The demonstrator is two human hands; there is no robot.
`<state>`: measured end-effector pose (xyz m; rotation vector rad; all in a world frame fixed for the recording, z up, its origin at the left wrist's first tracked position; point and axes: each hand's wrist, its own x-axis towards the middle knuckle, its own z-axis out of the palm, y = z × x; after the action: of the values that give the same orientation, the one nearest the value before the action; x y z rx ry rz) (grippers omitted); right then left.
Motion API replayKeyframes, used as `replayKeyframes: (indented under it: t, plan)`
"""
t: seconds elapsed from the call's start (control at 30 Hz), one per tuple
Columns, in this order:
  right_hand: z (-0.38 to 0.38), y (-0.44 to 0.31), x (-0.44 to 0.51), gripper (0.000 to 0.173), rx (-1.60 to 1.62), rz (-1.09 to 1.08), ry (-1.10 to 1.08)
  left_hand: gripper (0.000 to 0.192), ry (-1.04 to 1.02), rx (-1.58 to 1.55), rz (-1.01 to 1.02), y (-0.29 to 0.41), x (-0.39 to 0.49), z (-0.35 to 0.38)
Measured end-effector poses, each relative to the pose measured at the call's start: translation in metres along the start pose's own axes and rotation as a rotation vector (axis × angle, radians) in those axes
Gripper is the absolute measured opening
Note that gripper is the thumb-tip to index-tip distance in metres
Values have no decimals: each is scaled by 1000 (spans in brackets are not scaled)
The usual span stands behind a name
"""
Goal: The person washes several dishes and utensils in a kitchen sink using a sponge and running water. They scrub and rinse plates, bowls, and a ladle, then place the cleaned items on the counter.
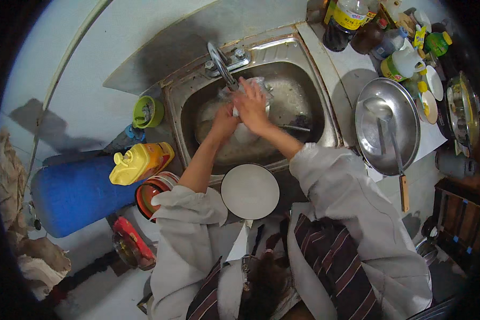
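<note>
My left hand (225, 122) and my right hand (251, 105) are close together under the spout of the chrome faucet (221, 64), over a stainless steel sink (292, 92). Clear crumpled plastic (264, 86) shows behind and beside my right hand, whose fingers are spread and slightly blurred. Something whitish lies between the hands; what they hold is mostly hidden. Below them in the basin is a pale round thing (245, 134), partly covered by my wrists. A thin utensil handle (294, 128) rests at the right of the basin. A white round plate or lid (250, 192) stands at the sink's front edge.
Right of the sink are a metal wok (364, 132) holding a wooden-handled ladle (404, 194) and several bottles (396, 66). To the left are a green cup (156, 114), a yellow jug (140, 162), a blue barrel (84, 192) and stacked red-rimmed bowls (144, 196).
</note>
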<state>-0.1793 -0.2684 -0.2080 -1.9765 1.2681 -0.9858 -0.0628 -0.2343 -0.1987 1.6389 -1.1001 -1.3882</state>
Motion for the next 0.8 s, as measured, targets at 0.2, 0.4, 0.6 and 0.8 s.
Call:
replayKeyframes:
  t: [0.2,0.4,0.6,0.8]
  plan:
    - [-2,80,58,31,190,268,-99,31,-186,-38,-54,41,-14,18]
    - [26,-5,-16,48,74,37,34,30,14,-231,-66,33,-12,10]
    - [2,29,35,38,79,335,52,37,-120,-119,-66,50,-28,10]
    - [-61,56,35,44,1131,1079,-111,42,-164,-412,-9,49,-42,-5]
